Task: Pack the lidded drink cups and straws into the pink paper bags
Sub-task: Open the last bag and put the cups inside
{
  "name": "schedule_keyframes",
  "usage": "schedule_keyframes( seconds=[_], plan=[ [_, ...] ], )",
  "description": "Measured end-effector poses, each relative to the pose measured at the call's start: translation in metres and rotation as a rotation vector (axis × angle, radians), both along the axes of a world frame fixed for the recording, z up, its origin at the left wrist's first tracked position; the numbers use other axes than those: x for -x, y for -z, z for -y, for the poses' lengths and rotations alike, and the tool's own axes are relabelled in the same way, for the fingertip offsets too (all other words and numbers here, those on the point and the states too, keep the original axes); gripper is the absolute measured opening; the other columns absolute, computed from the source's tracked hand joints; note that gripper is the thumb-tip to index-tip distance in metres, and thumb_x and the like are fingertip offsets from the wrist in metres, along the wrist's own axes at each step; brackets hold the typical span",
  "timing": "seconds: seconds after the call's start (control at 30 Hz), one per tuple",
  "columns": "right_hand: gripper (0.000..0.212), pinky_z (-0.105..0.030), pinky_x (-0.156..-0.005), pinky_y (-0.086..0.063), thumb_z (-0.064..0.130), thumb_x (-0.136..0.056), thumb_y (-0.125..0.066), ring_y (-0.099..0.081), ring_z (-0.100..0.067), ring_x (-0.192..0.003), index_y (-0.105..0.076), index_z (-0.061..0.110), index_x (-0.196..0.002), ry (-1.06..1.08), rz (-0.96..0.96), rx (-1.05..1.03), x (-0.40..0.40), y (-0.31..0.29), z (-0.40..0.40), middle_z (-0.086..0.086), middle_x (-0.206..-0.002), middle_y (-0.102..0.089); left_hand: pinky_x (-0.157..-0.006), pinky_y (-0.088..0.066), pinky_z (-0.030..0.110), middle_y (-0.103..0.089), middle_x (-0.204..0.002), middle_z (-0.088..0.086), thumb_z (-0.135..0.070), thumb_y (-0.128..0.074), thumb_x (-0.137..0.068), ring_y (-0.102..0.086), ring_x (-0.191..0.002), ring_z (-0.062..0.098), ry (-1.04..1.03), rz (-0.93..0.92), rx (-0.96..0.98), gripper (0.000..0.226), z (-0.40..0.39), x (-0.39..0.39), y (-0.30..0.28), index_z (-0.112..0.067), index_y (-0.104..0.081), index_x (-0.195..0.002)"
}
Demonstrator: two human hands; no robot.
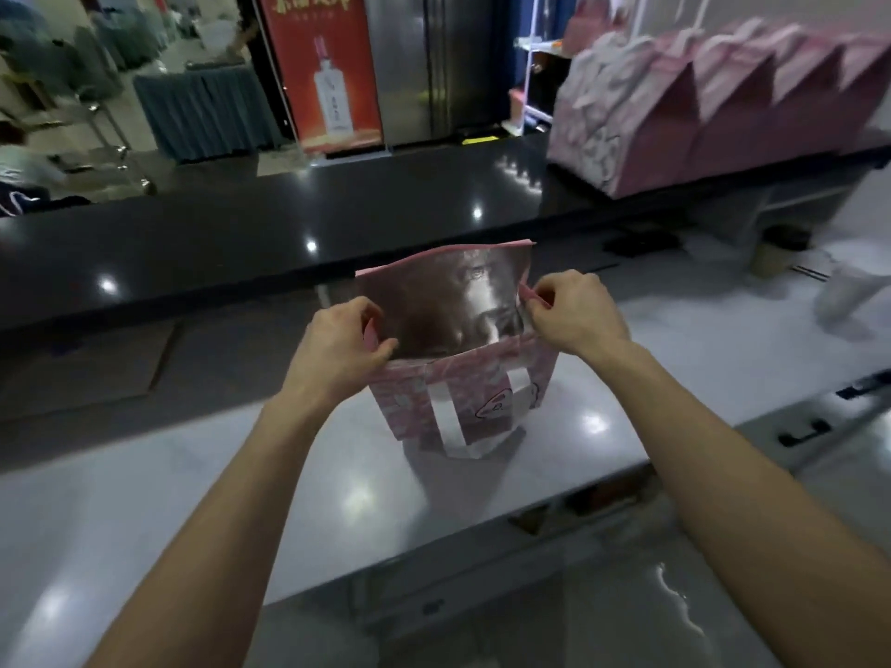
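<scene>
Left hand (337, 351) and right hand (573, 311) each pinch a side of the pink paper bag (463, 402) rim, spreading its mouth. Bag upright mid-counter (193, 474), toward far edge. More pink bags (723, 113) on far-right ledge.

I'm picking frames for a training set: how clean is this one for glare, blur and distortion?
Head view: ceiling lights glare in spots on the grey counter; the shiny lining of the pink bag reflects brightly; the row of bags at upper right is motion-blurred; the wide angle bends the counter edges; both hands are fairly sharp.
</scene>
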State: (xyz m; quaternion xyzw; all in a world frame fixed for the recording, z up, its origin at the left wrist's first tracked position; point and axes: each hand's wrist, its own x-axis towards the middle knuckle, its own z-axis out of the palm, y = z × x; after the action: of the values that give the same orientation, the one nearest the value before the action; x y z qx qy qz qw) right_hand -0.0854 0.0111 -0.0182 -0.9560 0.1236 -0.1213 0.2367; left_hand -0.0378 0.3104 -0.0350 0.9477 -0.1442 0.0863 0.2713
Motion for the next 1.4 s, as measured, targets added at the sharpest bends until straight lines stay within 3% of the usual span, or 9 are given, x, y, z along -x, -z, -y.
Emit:
schedule_keyframes(
  seconds=[0.13, 0.33, 0.57, 0.73, 0.83, 0.93, 1.07, 1.27, 1.4],
  plan=[
    [0.03, -0.029, -0.054, -0.039, 0.026, -0.104, -0.06, -0.065, -0.024, -0.07, -0.07, 0.02, -0.077, 0.093, 0.014, -0.008, 0.03, 0.004, 0.111, 0.002, -0.072, -0.067, -0.089, -0.062, 0.036, -0.074, -0.11, -0.007, -0.04, -0.087, -0.088, -0.069, -0.101, 0.015, 0.079, 0.02, 0.034, 0.042, 0.114, 0.006, 0.003, -0.023, -0.072, -0.123],
    [0.028, -0.04, -0.078, -0.059, 0.043, -0.107, -0.06, -0.071, -0.021, -0.089, -0.077, 0.02, -0.105, 0.167, 0.043, -0.092, 0.046, 0.006, 0.237, 0.001, -0.095, -0.076, -0.086, -0.064, 0.037, -0.072, -0.1, -0.011, -0.029, -0.087, -0.088, -0.071, -0.095, 0.013, 0.169, 0.011, 0.133, 0.03, 0.249, -0.001, 0.001, -0.022, -0.075, -0.114],
    [0.034, -0.031, -0.083, -0.046, 0.047, -0.105, -0.062, -0.066, -0.018, -0.104, -0.069, 0.024, -0.129, 0.241, 0.046, -0.111, 0.034, 0.015, 0.356, -0.001, -0.121, -0.075, -0.086, -0.065, 0.041, -0.073, -0.101, -0.008, -0.033, -0.09, -0.083, -0.071, -0.094, 0.013, 0.219, -0.02, 0.192, 0.039, 0.379, -0.039, 0.013, -0.021, -0.073, -0.117],
    [0.037, -0.035, -0.083, -0.047, 0.047, -0.108, -0.056, -0.068, -0.026, -0.11, -0.068, 0.021, -0.132, 0.251, -0.004, -0.068, 0.003, 0.017, 0.439, -0.005, -0.12, -0.075, -0.083, -0.064, 0.036, -0.07, -0.097, -0.013, -0.04, -0.092, -0.08, -0.07, -0.09, 0.008, 0.23, -0.068, 0.241, 0.042, 0.458, -0.077, 0.026, -0.025, -0.071, -0.113],
    [0.042, -0.043, -0.08, -0.054, 0.054, -0.109, -0.048, -0.067, -0.025, -0.095, -0.073, 0.021, -0.113, 0.232, -0.063, -0.049, -0.02, 0.015, 0.484, -0.001, -0.103, -0.073, -0.08, -0.064, 0.035, -0.07, -0.098, -0.012, -0.044, -0.094, -0.078, -0.069, -0.091, 0.009, 0.208, -0.112, 0.236, 0.045, 0.496, -0.097, 0.031, -0.026, -0.068, -0.11],
    [0.042, -0.043, -0.069, -0.049, 0.041, -0.109, -0.045, -0.066, -0.03, -0.084, -0.07, 0.015, -0.086, 0.245, -0.04, -0.057, -0.04, 0.016, 0.528, -0.004, -0.084, -0.069, -0.076, -0.065, 0.038, -0.07, -0.096, -0.011, -0.047, -0.094, -0.076, -0.069, -0.087, 0.009, 0.183, -0.151, 0.198, 0.044, 0.522, -0.109, 0.035, -0.03, -0.064, -0.104],
    [0.027, -0.049, -0.092, -0.06, 0.019, -0.1, -0.055, -0.07, -0.032, -0.104, -0.077, 0.016, -0.116, 0.28, -0.064, 0.006, -0.075, 0.024, 0.589, -0.01, -0.114, -0.078, -0.065, -0.059, 0.031, -0.068, -0.091, -0.014, -0.055, -0.091, -0.073, -0.068, -0.081, 0.006, 0.125, -0.144, 0.143, 0.043, 0.541, -0.121, 0.035, -0.038, -0.059, -0.095],
    [0.078, -0.048, -0.103, -0.055, 0.041, -0.087, -0.081, -0.058, -0.039, -0.13, -0.049, 0.017, -0.153, 0.095, -0.319, 0.113, -0.149, 0.054, 0.665, -0.014, -0.148, -0.05, -0.064, -0.053, 0.025, -0.067, -0.095, -0.018, -0.07, -0.086, -0.072, -0.067, -0.084, 0.005, 0.034, -0.168, 0.045, 0.045, 0.562, -0.113, 0.031, -0.041, -0.061, -0.096],
    [0.098, -0.048, -0.105, -0.053, 0.059, -0.082, -0.088, -0.058, -0.044, -0.13, -0.042, 0.013, -0.155, -0.057, -0.539, 0.2, -0.185, 0.088, 0.69, -0.022, -0.149, -0.045, -0.069, -0.058, 0.027, -0.07, -0.095, -0.018, -0.072, -0.081, -0.078, -0.069, -0.086, 0.005, -0.029, -0.211, 0.002, 0.04, 0.571, -0.087, 0.019, -0.04, -0.066, -0.096]
  ],
)
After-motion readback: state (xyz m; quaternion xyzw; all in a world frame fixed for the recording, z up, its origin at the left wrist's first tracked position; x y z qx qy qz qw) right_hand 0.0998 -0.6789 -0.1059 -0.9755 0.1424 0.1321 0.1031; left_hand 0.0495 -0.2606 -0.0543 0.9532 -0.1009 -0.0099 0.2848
